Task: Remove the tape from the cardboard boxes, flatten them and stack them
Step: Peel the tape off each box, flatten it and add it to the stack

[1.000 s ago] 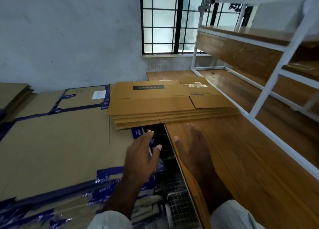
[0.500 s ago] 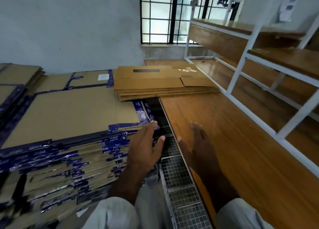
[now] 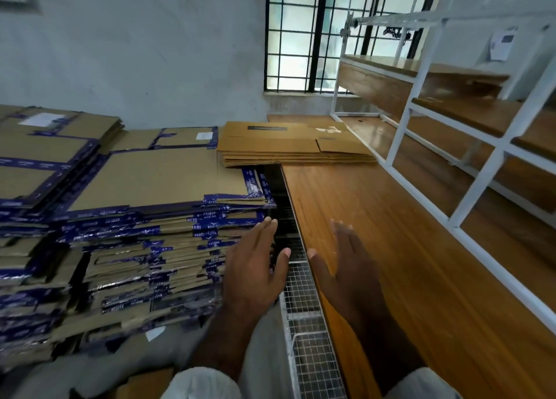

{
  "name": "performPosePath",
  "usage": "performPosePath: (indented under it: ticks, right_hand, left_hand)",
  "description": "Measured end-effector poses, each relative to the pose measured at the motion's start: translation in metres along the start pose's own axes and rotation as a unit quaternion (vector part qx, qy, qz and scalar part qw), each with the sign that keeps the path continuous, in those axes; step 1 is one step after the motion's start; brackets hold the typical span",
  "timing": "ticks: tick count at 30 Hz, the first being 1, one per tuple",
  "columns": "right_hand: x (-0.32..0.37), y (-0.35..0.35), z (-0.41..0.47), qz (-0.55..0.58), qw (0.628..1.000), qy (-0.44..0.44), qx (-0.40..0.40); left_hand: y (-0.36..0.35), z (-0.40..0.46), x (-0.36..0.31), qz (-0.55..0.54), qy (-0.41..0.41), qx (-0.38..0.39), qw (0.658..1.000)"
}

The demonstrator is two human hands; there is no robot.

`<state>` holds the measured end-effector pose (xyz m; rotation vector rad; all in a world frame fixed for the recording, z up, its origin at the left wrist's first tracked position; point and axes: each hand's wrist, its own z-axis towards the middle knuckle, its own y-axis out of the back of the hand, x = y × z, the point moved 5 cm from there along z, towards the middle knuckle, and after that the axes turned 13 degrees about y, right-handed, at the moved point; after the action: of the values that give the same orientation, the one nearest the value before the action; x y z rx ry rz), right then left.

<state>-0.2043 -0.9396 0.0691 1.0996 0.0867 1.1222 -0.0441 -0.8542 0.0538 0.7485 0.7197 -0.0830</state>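
A tall stack of flattened cardboard boxes with blue tape (image 3: pixel 156 185) fills the left side. A smaller stack of plain brown flattened boxes (image 3: pixel 288 144) lies at the far end of the wooden table. My left hand (image 3: pixel 255 266) hovers with straight fingers beside the near right corner of the taped stack and holds nothing. My right hand (image 3: pixel 346 272) is held flat, palm down, over the near left edge of the wooden table (image 3: pixel 406 263). It is empty too.
A wire mesh rack (image 3: pixel 304 308) runs in the gap between the taped stack and the table. A white metal shelf frame with wooden boards (image 3: pixel 451 133) stands on the right. A barred window (image 3: pixel 316 37) is in the back wall.
The view has pulled back and down, so the side of the taped stack now shows. Both hands stay open and have drawn back toward me, away from the brown stack.
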Motion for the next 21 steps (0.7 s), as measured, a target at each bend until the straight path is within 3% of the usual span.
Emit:
performPosePath:
  ticks: [9, 21]
  right_hand:
    - [0.031, 0.026, -0.129, 0.057, 0.997, 0.037, 0.048]
    - [0.163, -0.059, -0.209, 0.126, 0.975, 0.126, 0.130]
  left_hand:
    - [0.049, -0.161, -0.030, 0.032, 0.039, -0.003, 0.999]
    - [0.199, -0.284, 0.056, 0.214, 0.218, -0.011, 0.952]
